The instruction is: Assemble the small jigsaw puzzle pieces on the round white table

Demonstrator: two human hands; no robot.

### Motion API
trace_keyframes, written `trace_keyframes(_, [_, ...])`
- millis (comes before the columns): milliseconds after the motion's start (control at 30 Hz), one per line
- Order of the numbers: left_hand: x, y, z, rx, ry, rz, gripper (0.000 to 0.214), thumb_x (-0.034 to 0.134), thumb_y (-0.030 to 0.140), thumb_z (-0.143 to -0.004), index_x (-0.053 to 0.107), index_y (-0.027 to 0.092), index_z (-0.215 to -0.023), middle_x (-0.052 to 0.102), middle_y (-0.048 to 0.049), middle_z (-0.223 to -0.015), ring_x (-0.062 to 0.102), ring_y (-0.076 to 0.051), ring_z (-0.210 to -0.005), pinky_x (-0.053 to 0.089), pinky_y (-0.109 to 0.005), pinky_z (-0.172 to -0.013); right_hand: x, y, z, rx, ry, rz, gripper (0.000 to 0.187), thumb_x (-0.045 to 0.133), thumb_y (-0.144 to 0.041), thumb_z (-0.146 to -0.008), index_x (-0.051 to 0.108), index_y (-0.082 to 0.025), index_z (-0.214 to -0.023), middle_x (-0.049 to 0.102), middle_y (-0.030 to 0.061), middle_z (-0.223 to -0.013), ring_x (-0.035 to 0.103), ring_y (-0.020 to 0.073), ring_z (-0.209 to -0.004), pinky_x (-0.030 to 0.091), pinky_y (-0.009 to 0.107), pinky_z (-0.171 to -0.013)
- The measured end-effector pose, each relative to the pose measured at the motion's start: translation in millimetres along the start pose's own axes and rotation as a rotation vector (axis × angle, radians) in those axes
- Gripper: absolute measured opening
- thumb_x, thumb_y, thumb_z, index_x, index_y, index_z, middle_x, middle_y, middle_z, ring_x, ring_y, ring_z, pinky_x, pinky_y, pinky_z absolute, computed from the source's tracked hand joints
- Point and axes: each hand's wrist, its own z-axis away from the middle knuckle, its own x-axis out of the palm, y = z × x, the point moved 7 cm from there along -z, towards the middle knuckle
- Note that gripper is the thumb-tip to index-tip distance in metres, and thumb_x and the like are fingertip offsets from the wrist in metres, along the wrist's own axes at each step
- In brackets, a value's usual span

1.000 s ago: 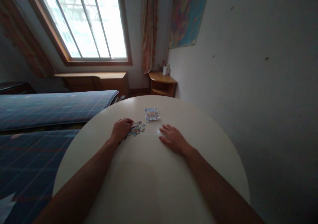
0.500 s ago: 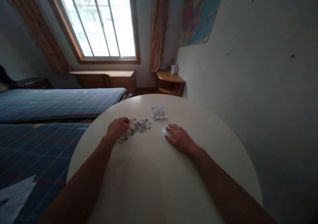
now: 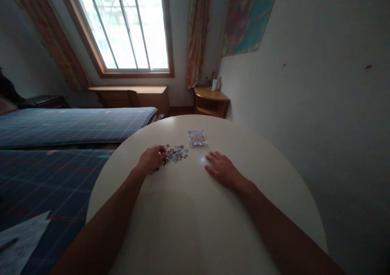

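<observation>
A small heap of colourful jigsaw pieces lies on the round white table. My left hand rests at the heap's left edge with its fingers curled over some of the pieces; what is inside the fingers is hidden. My right hand lies flat on the table to the right of the heap, fingers stretched out, holding nothing. A small printed picture card lies just beyond the heap, apart from both hands.
Two beds with blue checked covers run along the left of the table. A white sheet of paper lies on the near bed. A wall stands close on the right. A wooden corner shelf and low cabinet sit under the window.
My left hand has moved back right onto the left part of the heap, covering pieces that showed half a second ago. My right hand has stayed flat. The view has shifted slightly.
</observation>
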Motion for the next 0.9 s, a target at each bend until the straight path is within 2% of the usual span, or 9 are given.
trace_keyframes(100, [-2.4,7.7,2.5,-0.002,0.01,-0.004,0.014,0.061,0.03,-0.089,0.07,0.022,-0.096,0.074,-0.0052,-0.092,0.068,-0.021,-0.086,0.048,-0.028,-0.076,-0.9,-1.2,0.7,0.005,0.003,-0.001,0.056,0.042,-0.046,-0.097,0.047,-0.019,-0.145,0.038,0.0104,-0.157,0.027,0.0284,-0.147,0.019,0.048,-0.12])
trace_keyframes(267, [-7.7,34.2,10.5,0.059,0.05,-0.023,0.013,0.057,0.027,-0.091,0.069,0.023,-0.097,0.073,-0.0047,-0.1,0.067,-0.021,-0.092,0.046,-0.028,-0.078,-1.9,-3.7,2.1,0.011,0.008,-0.006,0.055,0.043,-0.045,-0.097,0.047,-0.018,-0.145,0.038,0.0108,-0.156,0.026,0.0285,-0.148,0.019,0.049,-0.12])
trace_keyframes(433, [-7.5,54.9,16.4,0.125,0.046,-0.035,0.012,0.056,0.025,-0.091,0.068,0.021,-0.095,0.072,-0.0062,-0.095,0.065,-0.022,-0.09,0.046,-0.03,-0.078,-2.2,-3.7,3.9,0.006,0.027,-0.026,0.054,0.043,-0.044,-0.097,0.048,-0.019,-0.144,0.039,0.0105,-0.156,0.027,0.0278,-0.147,0.019,0.049,-0.12])
trace_keyframes(600, [-0.3,86.7,29.2,0.36,0.033,-0.037,0.013,0.054,0.019,-0.091,0.067,0.02,-0.092,0.071,-0.007,-0.094,0.064,-0.023,-0.093,0.046,-0.031,-0.082,-4.5,-5.0,5.7,-0.003,0.038,-0.046,0.054,0.046,-0.044,-0.096,0.05,-0.017,-0.143,0.041,0.011,-0.155,0.029,0.0282,-0.147,0.02,0.047,-0.12])
trace_keyframes(667, [7.7,96.6,35.2,0.428,-0.026,-0.033,0.013,0.055,0.017,-0.089,0.068,0.02,-0.09,0.072,-0.0062,-0.093,0.065,-0.023,-0.091,0.046,-0.031,-0.081,-5.5,-5.9,6.5,0.0,0.036,-0.049,0.054,0.046,-0.043,-0.096,0.05,-0.016,-0.142,0.041,0.0114,-0.155,0.029,0.0283,-0.147,0.021,0.047,-0.12])
trace_keyframes(833, [18.1,95.9,36.3,0.422,-0.187,0.056,0.01,0.063,0.026,-0.085,0.073,0.025,-0.087,0.073,-0.0022,-0.092,0.067,-0.02,-0.084,0.048,-0.028,-0.076,-5.5,-6.2,7.6,0.005,0.031,-0.054,0.053,0.046,-0.042,-0.096,0.05,-0.016,-0.142,0.041,0.0118,-0.154,0.028,0.0278,-0.147,0.021,0.048,-0.12])
trace_keyframes(900, [15.0,87.4,30.6,0.4,-0.179,0.067,0.016,0.061,0.033,-0.088,0.075,0.026,-0.088,0.073,-0.0025,-0.093,0.067,-0.021,-0.086,0.049,-0.029,-0.079,-4.8,-5.3,7.5,0.005,0.029,-0.055,0.054,0.046,-0.043,-0.096,0.05,-0.017,-0.143,0.041,0.0115,-0.155,0.029,0.028,-0.147,0.021,0.048,-0.12])
